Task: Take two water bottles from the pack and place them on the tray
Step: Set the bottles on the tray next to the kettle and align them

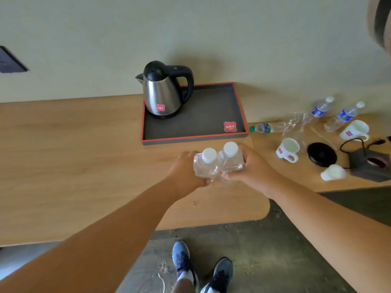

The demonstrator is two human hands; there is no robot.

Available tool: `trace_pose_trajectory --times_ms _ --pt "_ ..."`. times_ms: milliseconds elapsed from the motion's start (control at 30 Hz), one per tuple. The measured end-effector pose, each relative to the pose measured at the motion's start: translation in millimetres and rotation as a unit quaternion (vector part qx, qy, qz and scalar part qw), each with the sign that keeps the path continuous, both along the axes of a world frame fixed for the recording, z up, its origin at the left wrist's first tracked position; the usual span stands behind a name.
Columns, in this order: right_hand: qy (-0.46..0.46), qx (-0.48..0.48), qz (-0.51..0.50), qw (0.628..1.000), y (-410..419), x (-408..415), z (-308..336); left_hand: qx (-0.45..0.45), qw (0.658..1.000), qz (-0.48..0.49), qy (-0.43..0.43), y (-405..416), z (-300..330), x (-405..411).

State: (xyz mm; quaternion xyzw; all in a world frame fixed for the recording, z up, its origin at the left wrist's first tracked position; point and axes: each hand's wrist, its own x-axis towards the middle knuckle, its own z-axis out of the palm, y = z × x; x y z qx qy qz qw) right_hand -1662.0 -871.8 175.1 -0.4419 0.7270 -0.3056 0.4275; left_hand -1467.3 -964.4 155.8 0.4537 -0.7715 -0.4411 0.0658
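Two clear water bottles with white caps stand side by side just in front of the tray. My left hand point(186, 172) grips the left bottle point(206, 163). My right hand point(251, 170) grips the right bottle point(230, 159). The two bottles touch each other. The grey tray point(203, 121) with a red rim lies beyond them against the wall; a red sticker sits in its near right corner. Torn clear plastic wrap point(296, 123) from the pack lies to the right of the tray.
A steel kettle point(163, 92) stands on the tray's left half. To the right lie other bottles point(266, 127) point(321, 108) point(344, 116), white mugs point(287, 150) point(355, 130) point(333, 172), a black kettle base point(321, 154) and a grey box with cables point(372, 163). The wooden desk point(74, 155) ends near my feet.
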Motion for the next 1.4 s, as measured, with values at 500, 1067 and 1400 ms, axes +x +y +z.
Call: trace_pose_trajectory --times_ms 500,1067,1400 --pt "-0.090 0.026 -0.040 0.995 2 -9 -20 0.132 0.990 0.043 0.033 11 -1 -25" --pt "0.229 -0.082 0.026 0.970 6 -25 118 -0.254 0.949 -0.098 -0.157 4 131 -25" --pt "0.404 0.032 0.162 0.900 -7 -5 90 -0.243 0.900 -0.156 -0.327 14 118 -34"
